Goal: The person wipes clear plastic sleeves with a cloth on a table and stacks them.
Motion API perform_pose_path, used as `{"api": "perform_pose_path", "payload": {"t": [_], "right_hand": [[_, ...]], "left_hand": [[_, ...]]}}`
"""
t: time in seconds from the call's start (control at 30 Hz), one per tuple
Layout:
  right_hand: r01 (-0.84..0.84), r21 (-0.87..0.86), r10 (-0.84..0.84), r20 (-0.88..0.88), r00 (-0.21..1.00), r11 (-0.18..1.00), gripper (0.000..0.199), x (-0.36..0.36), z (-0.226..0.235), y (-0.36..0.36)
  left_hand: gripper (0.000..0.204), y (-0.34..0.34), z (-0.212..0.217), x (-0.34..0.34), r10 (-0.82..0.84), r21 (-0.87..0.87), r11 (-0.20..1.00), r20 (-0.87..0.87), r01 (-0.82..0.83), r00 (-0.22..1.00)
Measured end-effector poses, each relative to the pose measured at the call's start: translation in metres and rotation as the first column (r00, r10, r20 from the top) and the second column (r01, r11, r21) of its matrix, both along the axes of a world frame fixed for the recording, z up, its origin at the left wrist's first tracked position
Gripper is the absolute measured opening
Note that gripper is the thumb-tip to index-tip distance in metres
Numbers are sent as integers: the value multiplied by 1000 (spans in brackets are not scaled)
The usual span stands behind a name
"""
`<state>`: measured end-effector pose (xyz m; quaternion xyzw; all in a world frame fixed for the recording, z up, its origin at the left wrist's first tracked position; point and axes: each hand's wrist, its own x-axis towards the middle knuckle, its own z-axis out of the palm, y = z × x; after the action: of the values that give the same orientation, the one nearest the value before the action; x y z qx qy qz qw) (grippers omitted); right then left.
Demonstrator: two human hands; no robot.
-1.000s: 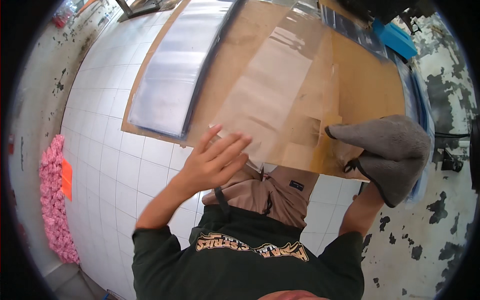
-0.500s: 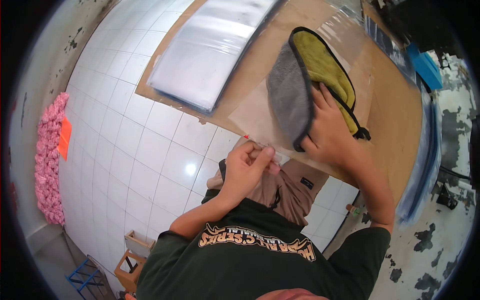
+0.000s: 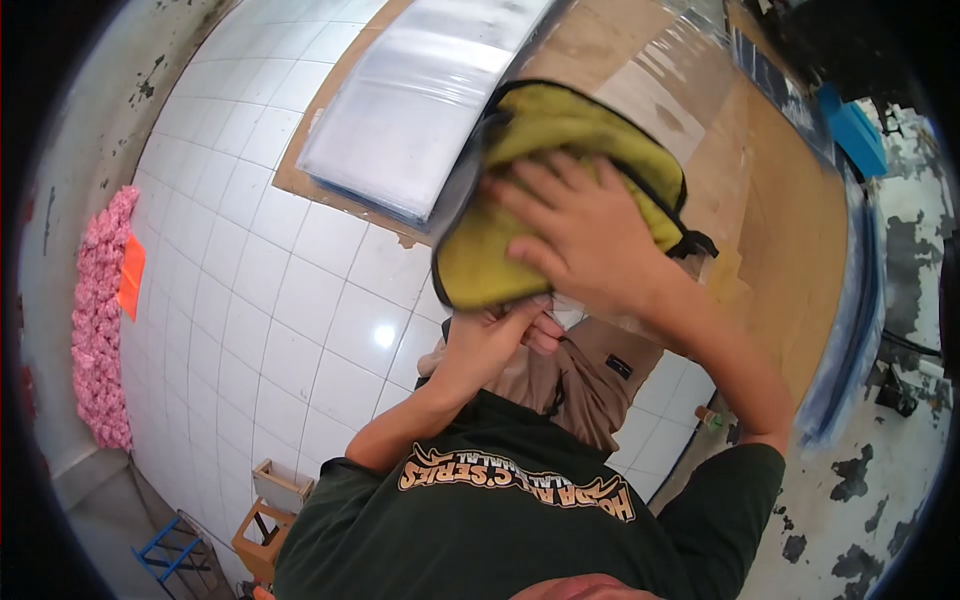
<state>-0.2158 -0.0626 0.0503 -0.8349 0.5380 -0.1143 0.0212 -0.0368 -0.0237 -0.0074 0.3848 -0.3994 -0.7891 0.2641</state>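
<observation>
A microfiber cloth (image 3: 475,262), yellow-green with black edging and a grey outer side, lies loosely folded at the near edge of the table. My right hand (image 3: 585,225) rests over it with the fingers stretched and spread, palm down, slightly blurred. Just below the cloth's near edge, my left hand (image 3: 500,335) is closed, thumb against the fingers, pinching the edge of a clear plastic bag (image 3: 660,85). The cloth covers part of that bag and the tips of my left fingers. A black loop (image 3: 697,243) sticks out at the cloth's right corner.
A stack of clear plastic sleeves (image 3: 395,110) lies on the cardboard-covered table (image 3: 790,270), left of the cloth. More plastic sleeves (image 3: 850,330) hang along the right side, near a blue object (image 3: 850,130). A pink bundle (image 3: 102,320) stands against the left wall.
The cloth has shifted left and toward me, with its yellow-green side now folded over the grey. My right hand moved left and its fingers spread out. The left hand stayed nearly still.
</observation>
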Motion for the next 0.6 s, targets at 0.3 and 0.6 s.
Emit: {"api": "perform_pose_path", "payload": {"t": [0.3, 0.6], "right_hand": [[135, 11, -133, -123, 983, 991, 57, -43, 1, -2], [62, 124, -52, -82, 995, 990, 53, -26, -4, 19]], "left_hand": [[28, 3, 8, 2, -10, -28, 1000, -114, 7, 993], [39, 28, -20, 26, -134, -66, 988, 46, 137, 990]]}}
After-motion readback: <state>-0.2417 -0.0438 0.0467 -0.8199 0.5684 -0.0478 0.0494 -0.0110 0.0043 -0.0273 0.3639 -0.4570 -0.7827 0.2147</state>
